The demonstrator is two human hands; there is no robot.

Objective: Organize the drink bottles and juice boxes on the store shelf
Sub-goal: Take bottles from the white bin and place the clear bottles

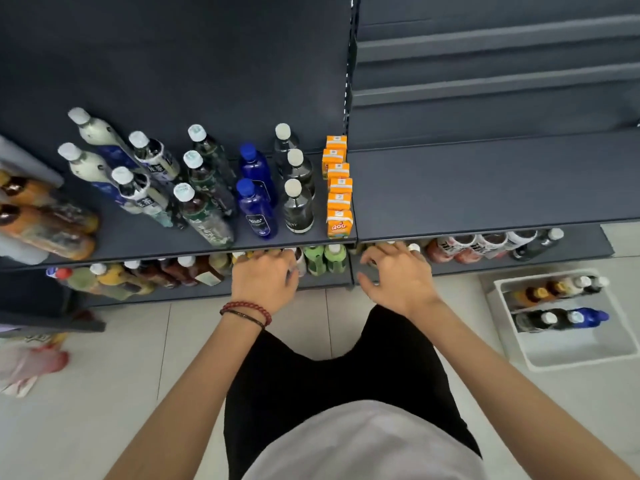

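Note:
On the dark upper shelf [450,188] stand rows of bottles: white-capped tea bottles [204,209], two blue bottles [256,206], clear dark bottles [298,206], and a row of several orange juice boxes [338,192]. My left hand [265,282] and my right hand [394,275] reach toward the lower shelf just below the front edge. Both have loosely spread fingers and hold nothing that I can see; the fingertips are near bottle caps there. Green bottles [325,259] stand between my hands.
A white crate [571,351] with several bottles sits on the tiled floor at right. Orange bottles [45,220] lie at the far left. More bottles [485,247] line the lower shelf at right. A pink bag [31,365] lies on the floor left.

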